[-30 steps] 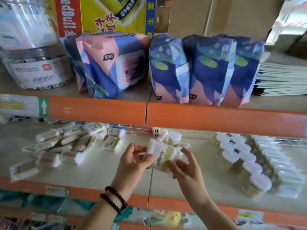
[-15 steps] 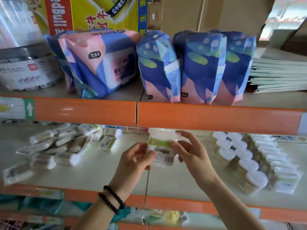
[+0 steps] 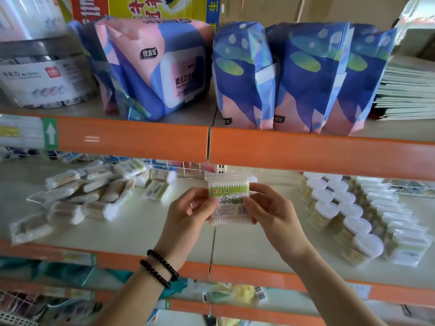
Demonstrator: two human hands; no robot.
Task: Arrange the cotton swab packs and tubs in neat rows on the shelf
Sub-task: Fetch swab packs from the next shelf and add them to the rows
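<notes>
Left hand (image 3: 188,212): the swab pack's left edge is pinched by curled fingers.
Swab pack (image 3: 229,203): held upright above the shelf (image 3: 141,229), between a loose pile (image 3: 89,196) and tub rows (image 3: 341,215).
Right hand (image 3: 273,212): the right edge is pinched.

Shelf (image 3: 146,234) under swab packs (image 3: 77,198), tubs (image 3: 329,208)

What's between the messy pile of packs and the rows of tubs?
In the head view, both hands, left and right, hold one cotton swab pack above bare shelf.
</notes>
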